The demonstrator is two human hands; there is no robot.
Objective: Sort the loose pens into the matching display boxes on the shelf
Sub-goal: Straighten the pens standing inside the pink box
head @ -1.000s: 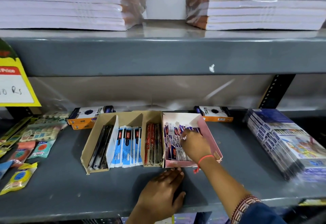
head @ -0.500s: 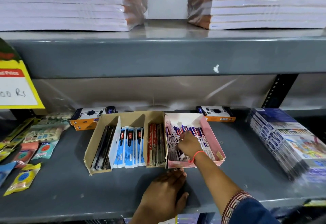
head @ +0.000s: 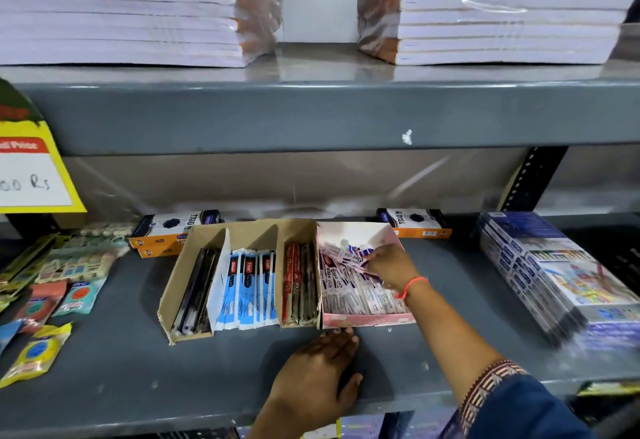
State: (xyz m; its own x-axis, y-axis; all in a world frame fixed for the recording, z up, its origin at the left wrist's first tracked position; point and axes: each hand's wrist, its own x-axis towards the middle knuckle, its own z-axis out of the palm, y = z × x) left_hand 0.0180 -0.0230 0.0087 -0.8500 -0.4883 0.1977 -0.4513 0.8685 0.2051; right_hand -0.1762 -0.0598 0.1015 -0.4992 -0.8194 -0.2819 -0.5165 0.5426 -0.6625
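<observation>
A pink display box (head: 367,320) on the grey shelf (head: 138,362) holds white-and-purple packaged pens (head: 349,286). My right hand (head: 389,264) reaches into it, fingers pinched on some of those pens near the back. To its left a brown cardboard box (head: 180,276) has three sections: dark pens (head: 197,289), blue-and-white packs (head: 247,286) and red and dark pens (head: 298,283). My left hand (head: 318,373) lies flat on the shelf, fingertips touching the pink box's front edge.
Two orange-and-black boxes (head: 173,231) (head: 414,222) sit behind the display boxes. Small packets (head: 45,286) are spread at the left, a stack of blue packs (head: 554,272) lies at the right. Notebook stacks (head: 117,9) fill the upper shelf. A yellow price tag (head: 31,168) hangs left.
My right hand moved from the left side of the pink box toward its back right, stirring the pens. My left hand stayed against the box front.
</observation>
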